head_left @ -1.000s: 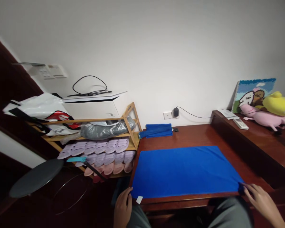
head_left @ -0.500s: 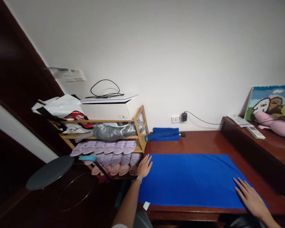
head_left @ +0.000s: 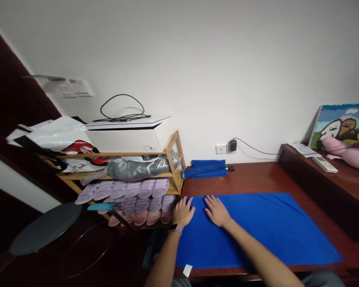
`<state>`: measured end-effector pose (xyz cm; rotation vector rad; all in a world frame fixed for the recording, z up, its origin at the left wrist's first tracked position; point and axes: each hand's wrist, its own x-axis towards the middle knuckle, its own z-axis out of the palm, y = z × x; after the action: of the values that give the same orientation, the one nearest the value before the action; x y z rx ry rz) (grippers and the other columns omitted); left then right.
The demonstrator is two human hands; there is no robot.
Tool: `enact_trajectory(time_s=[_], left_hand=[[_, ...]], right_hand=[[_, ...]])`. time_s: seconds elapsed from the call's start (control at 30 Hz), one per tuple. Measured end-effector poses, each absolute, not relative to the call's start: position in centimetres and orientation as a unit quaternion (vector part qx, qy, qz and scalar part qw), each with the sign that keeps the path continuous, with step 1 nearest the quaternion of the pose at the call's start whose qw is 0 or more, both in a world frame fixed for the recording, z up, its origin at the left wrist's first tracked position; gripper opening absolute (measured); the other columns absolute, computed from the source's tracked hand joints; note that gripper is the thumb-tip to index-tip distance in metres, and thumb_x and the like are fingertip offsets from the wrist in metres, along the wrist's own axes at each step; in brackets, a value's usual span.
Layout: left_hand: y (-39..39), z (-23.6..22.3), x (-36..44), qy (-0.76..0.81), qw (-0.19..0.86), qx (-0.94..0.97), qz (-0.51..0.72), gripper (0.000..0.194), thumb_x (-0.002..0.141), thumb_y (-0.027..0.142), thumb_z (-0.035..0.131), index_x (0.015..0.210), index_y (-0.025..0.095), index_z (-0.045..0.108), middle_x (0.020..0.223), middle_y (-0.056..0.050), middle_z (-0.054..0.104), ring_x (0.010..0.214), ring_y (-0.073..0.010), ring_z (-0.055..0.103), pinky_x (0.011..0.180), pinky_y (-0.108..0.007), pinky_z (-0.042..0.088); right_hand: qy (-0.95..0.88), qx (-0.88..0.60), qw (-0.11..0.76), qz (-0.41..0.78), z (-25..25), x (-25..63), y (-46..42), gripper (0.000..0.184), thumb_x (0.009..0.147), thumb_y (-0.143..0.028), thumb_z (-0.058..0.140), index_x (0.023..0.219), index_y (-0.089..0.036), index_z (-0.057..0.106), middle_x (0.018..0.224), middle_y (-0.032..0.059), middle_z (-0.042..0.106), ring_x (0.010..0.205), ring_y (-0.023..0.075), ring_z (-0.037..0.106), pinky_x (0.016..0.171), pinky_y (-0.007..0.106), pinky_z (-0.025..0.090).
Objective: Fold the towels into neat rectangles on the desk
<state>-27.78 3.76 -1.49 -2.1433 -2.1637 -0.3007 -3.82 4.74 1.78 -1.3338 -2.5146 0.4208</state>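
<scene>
The open left hand (head_left: 184, 212) rests flat at the left edge of a blue towel (head_left: 272, 235) spread on the wooden desk (head_left: 257, 175), the open right hand (head_left: 217, 211) lying just beside it on the cloth, neither holding anything

You're facing a plain white wall (head_left: 197, 71), lit evenly and softly, with a switch panel (head_left: 71, 87) high up on your left and a wall socket (head_left: 220, 148) low down ahead. On your far left runs a dark wooden door frame (head_left: 12, 99). Below the switches stands a bamboo shoe rack (head_left: 176, 159), and a round dark stool (head_left: 44, 228) sits on the dark floor (head_left: 86, 255) near it. A reddish wooden surface (head_left: 257, 175) meets the wall, rising to a higher wooden ledge (head_left: 347, 179) on your right.
</scene>
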Motion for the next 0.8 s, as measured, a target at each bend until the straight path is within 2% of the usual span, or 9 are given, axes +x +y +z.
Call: enact_trajectory(time_s=[0.1, 0.2, 0.33, 0.57, 0.67, 0.8], left_hand=[[4.2, -1.9, -27.1, -0.719, 0.049, -0.686, -0.098, 0.052, 0.107, 0.039, 0.034, 0.151, 0.023, 0.057, 0.158, -0.016, 0.054, 0.145, -0.0307, 0.049, 0.119, -0.049, 0.039], [4.4, -2.8, -26.9, -0.728, 0.052, -0.676, -0.100, 0.055, 0.108, 0.040, 0.032, 0.157, 0.022, 0.048, 0.165, -0.013, 0.046, 0.152, -0.0281, 0.042, 0.124, -0.050, 0.031], [4.7, -3.8, -27.1, -0.739, 0.050, -0.666, -0.091, 0.060, 0.108, 0.044, 0.033, 0.162, 0.020, 0.040, 0.169, -0.012, 0.037, 0.157, -0.0276, 0.033, 0.127, -0.050, 0.026], [5.9, -5.2, -28.1, -0.730, 0.076, -0.673, -0.091, 0.061, 0.107, 0.045, 0.032, 0.161, 0.018, 0.041, 0.169, -0.014, 0.038, 0.155, -0.0286, 0.036, 0.127, -0.051, 0.029], [6.0, -5.3, -28.4, -0.724, 0.084, -0.679, -0.090, 0.061, 0.106, 0.045, 0.034, 0.160, 0.019, 0.043, 0.167, -0.014, 0.040, 0.154, -0.0299, 0.038, 0.125, -0.051, 0.031], [5.9, -4.7, -28.2, -0.724, 0.082, -0.680, -0.078, 0.061, 0.106, 0.044, 0.035, 0.160, 0.018, 0.043, 0.167, -0.015, 0.041, 0.154, -0.0311, 0.039, 0.124, -0.051, 0.034]], right_hand=[[-0.866, -0.452, 0.117, 0.180, 0.5, -8.5, 4.9, 0.064, 0.107, -0.049, 0.029, 0.164, -0.021, 0.035, 0.171, 0.0067, 0.031, 0.161, 0.0275, 0.021, 0.131, 0.052, 0.015], [-0.857, -0.471, 0.124, 0.169, -0.8, -7.0, 5.5, 0.065, 0.107, -0.051, 0.025, 0.165, -0.023, 0.033, 0.171, 0.0058, 0.030, 0.161, 0.0258, 0.020, 0.131, 0.051, 0.012], [-0.818, -0.553, 0.093, 0.124, -1.5, 3.9, 7.9, 0.067, 0.107, -0.051, 0.023, 0.166, -0.021, 0.032, 0.171, 0.0068, 0.028, 0.161, 0.0257, 0.021, 0.131, 0.051, 0.013], [-0.644, -0.761, 0.017, 0.070, -3.2, 30.1, 11.0, 0.072, 0.105, -0.050, 0.018, 0.168, -0.015, 0.022, 0.174, 0.0082, 0.021, 0.161, 0.0261, 0.017, 0.130, 0.049, 0.014], [-0.614, -0.786, 0.032, 0.063, -4.5, 35.2, 11.1, 0.076, 0.104, -0.055, 0.014, 0.168, -0.014, 0.019, 0.175, 0.0087, 0.020, 0.162, 0.0268, 0.016, 0.130, 0.050, 0.014], [-0.624, -0.778, 0.052, 0.052, -5.7, 36.1, 11.0, 0.079, 0.103, -0.056, 0.010, 0.168, -0.012, 0.020, 0.175, 0.0108, 0.021, 0.161, 0.0289, 0.017, 0.130, 0.051, 0.015]])
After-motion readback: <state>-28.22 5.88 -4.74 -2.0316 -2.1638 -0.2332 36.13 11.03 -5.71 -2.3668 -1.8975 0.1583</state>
